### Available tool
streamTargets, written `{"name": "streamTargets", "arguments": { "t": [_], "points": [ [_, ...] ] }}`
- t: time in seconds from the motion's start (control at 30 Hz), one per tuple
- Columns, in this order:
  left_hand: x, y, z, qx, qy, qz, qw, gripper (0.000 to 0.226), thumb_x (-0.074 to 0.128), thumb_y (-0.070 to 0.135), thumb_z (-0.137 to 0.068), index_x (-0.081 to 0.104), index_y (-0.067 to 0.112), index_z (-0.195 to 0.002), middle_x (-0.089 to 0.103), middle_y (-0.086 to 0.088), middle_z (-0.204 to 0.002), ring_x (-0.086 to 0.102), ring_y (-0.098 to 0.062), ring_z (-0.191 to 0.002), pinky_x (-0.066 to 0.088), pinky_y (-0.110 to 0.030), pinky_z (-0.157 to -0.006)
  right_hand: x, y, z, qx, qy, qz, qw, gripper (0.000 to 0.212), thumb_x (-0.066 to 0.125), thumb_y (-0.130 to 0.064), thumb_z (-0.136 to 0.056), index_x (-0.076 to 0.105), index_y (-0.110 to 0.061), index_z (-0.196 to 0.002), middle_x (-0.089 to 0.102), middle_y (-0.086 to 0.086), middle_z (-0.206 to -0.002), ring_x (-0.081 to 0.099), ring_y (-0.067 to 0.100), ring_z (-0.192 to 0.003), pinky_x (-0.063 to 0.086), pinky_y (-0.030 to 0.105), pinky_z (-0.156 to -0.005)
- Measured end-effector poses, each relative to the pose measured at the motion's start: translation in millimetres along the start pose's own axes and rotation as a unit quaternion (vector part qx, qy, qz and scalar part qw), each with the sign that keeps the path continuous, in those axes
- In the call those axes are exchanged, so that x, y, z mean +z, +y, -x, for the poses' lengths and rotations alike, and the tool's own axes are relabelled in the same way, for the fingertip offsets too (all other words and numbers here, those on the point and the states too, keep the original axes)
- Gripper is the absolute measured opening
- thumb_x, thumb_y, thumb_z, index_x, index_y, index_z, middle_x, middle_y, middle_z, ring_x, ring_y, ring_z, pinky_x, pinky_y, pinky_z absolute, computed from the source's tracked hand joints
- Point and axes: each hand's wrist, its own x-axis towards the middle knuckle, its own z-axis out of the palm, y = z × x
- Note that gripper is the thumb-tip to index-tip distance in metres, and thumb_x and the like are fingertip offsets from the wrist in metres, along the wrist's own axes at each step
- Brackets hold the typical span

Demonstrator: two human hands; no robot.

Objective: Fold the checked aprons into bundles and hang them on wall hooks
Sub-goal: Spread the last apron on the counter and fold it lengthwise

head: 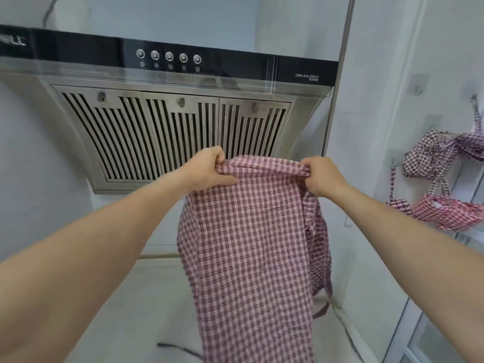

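A red-and-white checked apron (251, 244) hangs full length in front of me, held up by its top edge. My left hand (207, 170) pinches the top left corner and my right hand (323, 175) grips the top right corner, where the cloth is bunched. An apron strap dangles at the lower right. On the right wall two folded checked apron bundles hang from hooks, an upper bundle (434, 155) and a lower bundle (450, 210). A bare wall hook (417, 89) sits above them.
A steel range hood (170, 121) with a black button panel juts out directly behind the apron at hand height. A vertical metal pipe (337, 95) runs down its right side. A white counter (146, 310) lies below, with a dark cable on it.
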Motion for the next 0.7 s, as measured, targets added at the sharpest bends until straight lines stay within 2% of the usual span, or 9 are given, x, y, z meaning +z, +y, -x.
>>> {"name": "streamTargets", "arguments": {
  "t": [0.13, 0.23, 0.3, 0.37, 0.43, 0.47, 0.6, 0.63, 0.7],
  "points": [
    [-4, -12, 1, -0.043, 0.036, -0.174, 0.983, 0.049, 0.078, 0.033, -0.083, 0.05, 0.018, -0.12, 0.063, -0.001, -0.109, 0.063, -0.022, -0.093, 0.054, -0.034, -0.076, 6, 33, 11, 0.066, 0.04, -0.003, 0.997, 0.034, 0.048, 0.01, -0.075, 0.069, -0.012, -0.089, 0.067, 0.014, -0.087, 0.064, 0.037, -0.089, 0.046, 0.032, -0.07],
    [-3, -24, 6, -0.091, 0.067, -0.272, 0.955, 0.037, 0.065, 0.046, -0.091, 0.063, 0.009, -0.085, 0.065, -0.004, -0.079, 0.058, -0.018, -0.066, 0.048, -0.031, -0.057, 16, 51, 18, 0.148, 0.015, -0.084, 0.985, 0.036, 0.047, 0.01, -0.081, 0.07, -0.006, -0.103, 0.068, 0.018, -0.102, 0.062, 0.035, -0.096, 0.048, 0.035, -0.082],
    [4, -35, 13, -0.128, 0.045, -0.164, 0.977, 0.044, 0.055, 0.045, -0.098, 0.063, 0.004, -0.083, 0.057, -0.004, -0.067, 0.051, -0.017, -0.057, 0.043, -0.028, -0.053, 25, 58, 26, 0.207, -0.037, -0.279, 0.937, 0.031, 0.044, 0.011, -0.086, 0.07, -0.006, -0.089, 0.068, 0.014, -0.09, 0.062, 0.028, -0.082, 0.047, 0.035, -0.073],
    [14, -49, 24, -0.184, -0.047, -0.028, 0.981, 0.047, 0.045, 0.048, -0.101, 0.063, 0.005, -0.097, 0.061, -0.005, -0.08, 0.06, -0.02, -0.072, 0.052, -0.033, -0.07, 33, 64, 41, 0.259, -0.1, -0.431, 0.858, 0.034, 0.038, 0.008, -0.095, 0.069, -0.007, -0.092, 0.07, 0.01, -0.089, 0.063, 0.019, -0.073, 0.051, 0.033, -0.07],
    [26, -64, 40, -0.251, -0.157, 0.01, 0.955, 0.056, 0.045, 0.058, -0.096, 0.06, 0.01, -0.119, 0.067, -0.008, -0.112, 0.063, -0.03, -0.109, 0.047, -0.047, -0.104, 43, 74, 56, 0.296, -0.188, -0.466, 0.812, 0.03, 0.038, -0.002, -0.102, 0.066, 0.001, -0.111, 0.07, 0.014, -0.108, 0.067, 0.023, -0.09, 0.055, 0.037, -0.088],
    [30, -72, 50, -0.286, -0.214, 0.005, 0.934, 0.061, 0.049, 0.064, -0.091, 0.06, 0.013, -0.123, 0.066, -0.008, -0.121, 0.06, -0.033, -0.118, 0.042, -0.05, -0.11, 44, 79, 66, 0.308, -0.254, -0.452, 0.798, 0.029, 0.043, -0.008, -0.102, 0.065, 0.003, -0.118, 0.069, 0.016, -0.116, 0.067, 0.027, -0.099, 0.055, 0.04, -0.094],
    [32, -93, 77, -0.381, -0.419, -0.01, 0.824, 0.059, 0.073, 0.056, -0.08, 0.061, 0.015, -0.121, 0.069, -0.005, -0.113, 0.066, -0.026, -0.103, 0.058, -0.038, -0.084, 42, 95, 86, 0.267, -0.542, -0.259, 0.753, 0.033, 0.067, -0.015, -0.088, 0.069, 0.002, -0.117, 0.068, 0.022, -0.12, 0.067, 0.033, -0.111, 0.052, 0.044, -0.097],
    [32, -95, 77, -0.371, -0.409, -0.017, 0.834, 0.058, 0.075, 0.053, -0.08, 0.062, 0.014, -0.121, 0.069, -0.005, -0.114, 0.066, -0.026, -0.101, 0.058, -0.037, -0.081, 43, 96, 83, 0.255, -0.549, -0.233, 0.761, 0.031, 0.069, -0.012, -0.087, 0.069, 0.004, -0.114, 0.069, 0.022, -0.117, 0.067, 0.033, -0.11, 0.053, 0.044, -0.097],
    [40, -106, 68, -0.317, -0.252, -0.075, 0.911, 0.052, 0.076, 0.049, -0.081, 0.06, 0.012, -0.114, 0.066, -0.008, -0.115, 0.063, -0.028, -0.104, 0.053, -0.039, -0.088, 60, 98, 62, 0.256, -0.427, -0.204, 0.843, 0.02, 0.072, -0.007, -0.087, 0.068, 0.003, -0.103, 0.071, 0.021, -0.109, 0.07, 0.03, -0.097, 0.057, 0.036, -0.083]
  ]
}}
